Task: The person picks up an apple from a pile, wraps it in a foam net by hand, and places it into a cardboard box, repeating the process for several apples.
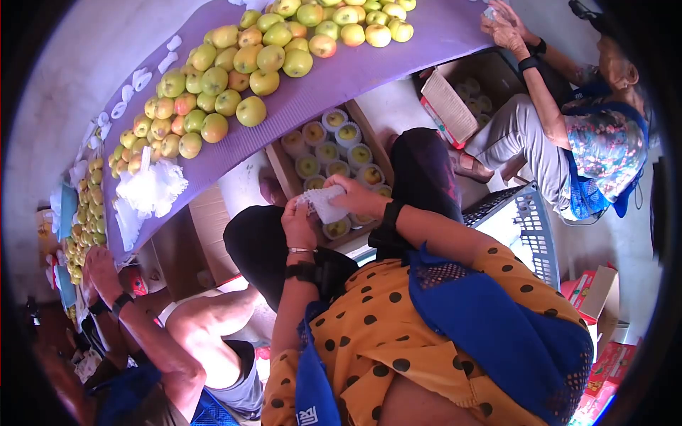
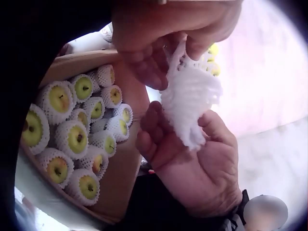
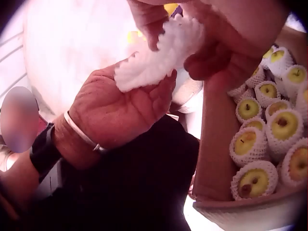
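A white foam fruit net (image 1: 328,204) is between my two hands, in front of my body, and no apple shows inside it. My left hand (image 1: 299,226) pinches one end of it; the left wrist view shows thumb and fingers on the net (image 2: 190,96). Around the other end curl the fingers and thumb of my right hand (image 1: 361,200), its palm turned up in the left wrist view. Just beyond my hands, a cardboard box (image 3: 216,144) holds rows of yellow-green apples (image 2: 78,139) in foam nets.
Loose apples (image 1: 213,82) are heaped on a purple-covered table (image 1: 312,86), beside a pile of foam nets (image 1: 153,188). One person (image 1: 604,135) sits at right near another box (image 1: 449,103); a second person (image 1: 170,355) is at left. A grey plastic crate (image 1: 538,234) stands by my right side.
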A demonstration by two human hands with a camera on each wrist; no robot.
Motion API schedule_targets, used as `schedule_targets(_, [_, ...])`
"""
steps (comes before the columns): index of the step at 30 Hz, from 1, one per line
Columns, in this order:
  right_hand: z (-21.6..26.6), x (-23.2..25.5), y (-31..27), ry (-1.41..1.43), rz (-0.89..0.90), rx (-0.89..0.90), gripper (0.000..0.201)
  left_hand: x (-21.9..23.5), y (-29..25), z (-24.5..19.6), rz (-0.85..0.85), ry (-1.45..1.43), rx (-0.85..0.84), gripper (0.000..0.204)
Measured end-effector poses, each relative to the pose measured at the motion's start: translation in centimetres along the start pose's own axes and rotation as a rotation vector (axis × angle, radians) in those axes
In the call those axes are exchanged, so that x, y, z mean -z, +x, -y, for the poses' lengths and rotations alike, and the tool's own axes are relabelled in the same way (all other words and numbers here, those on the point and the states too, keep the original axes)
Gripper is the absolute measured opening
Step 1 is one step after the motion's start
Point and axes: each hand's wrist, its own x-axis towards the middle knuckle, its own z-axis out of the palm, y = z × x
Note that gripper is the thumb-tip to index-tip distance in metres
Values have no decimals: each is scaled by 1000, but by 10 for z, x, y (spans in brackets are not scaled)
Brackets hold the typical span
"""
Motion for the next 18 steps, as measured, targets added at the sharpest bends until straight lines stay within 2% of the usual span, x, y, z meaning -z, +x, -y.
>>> schedule_targets(1, [-2,-1,2,-8,-55,79,24,2,0,2,-19,-115,60,24])
schedule_targets(2, [-3,2,4,-6,-54,74,24,4,2,5,-22,-115,64,24])
schedule_targets(4, [-4,8,7,89,-112,-176,20,7,5,9,130,-229,-12,27])
schedule_targets(5, [-5,9,5,92,-112,-179,20,5,6,9,127,-227,-10,27])
schedule_targets(7, [-2,13,1,537,-122,-224,19,-4,6,9,285,-563,54,31])
schedule_targets(8, [2,15,0,536,-125,-226,19,-5,6,8,285,-565,57,31])
schedule_targets(10, [13,20,-2,851,145,-132,22,-7,6,7,313,-656,256,32])
schedule_targets(13, [18,24,-5,998,118,-190,23,-10,6,10,248,-611,320,27])
schedule_targets(17, [21,25,-7,890,28,-148,23,-16,9,8,239,-400,288,33])
schedule_targets(18, [15,24,-1,842,-111,-159,23,-20,10,8,226,-204,57,37])
